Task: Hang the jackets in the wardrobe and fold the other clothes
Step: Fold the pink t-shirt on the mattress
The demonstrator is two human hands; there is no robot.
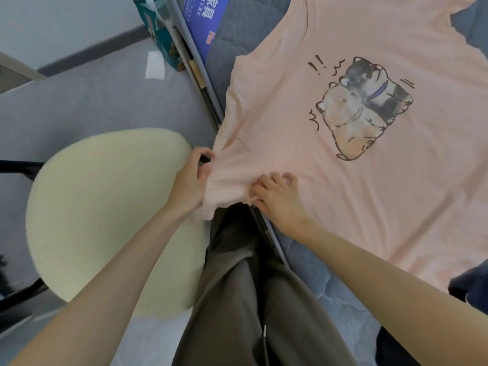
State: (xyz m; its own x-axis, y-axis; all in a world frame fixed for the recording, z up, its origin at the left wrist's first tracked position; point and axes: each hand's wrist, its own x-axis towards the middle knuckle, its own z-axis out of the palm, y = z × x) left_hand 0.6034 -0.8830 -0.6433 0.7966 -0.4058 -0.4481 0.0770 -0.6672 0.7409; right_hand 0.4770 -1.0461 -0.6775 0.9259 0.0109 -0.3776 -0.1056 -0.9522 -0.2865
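Head view: left hand [191,178] and right hand [277,196] pinch the soft pink T-shirt's [343,180] bunched sleeve.

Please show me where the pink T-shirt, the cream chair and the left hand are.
pink T-shirt [330,202]: head view, plain fabric below the print.
cream chair [105,207]: head view, middle of the seat.
left hand [188,184]: head view, back of the hand.

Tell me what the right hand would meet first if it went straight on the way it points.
The bunched sleeve of the pink T-shirt with the cat print, which the right hand pinches; beyond that fold, probably the left hand, though depth is unclear.
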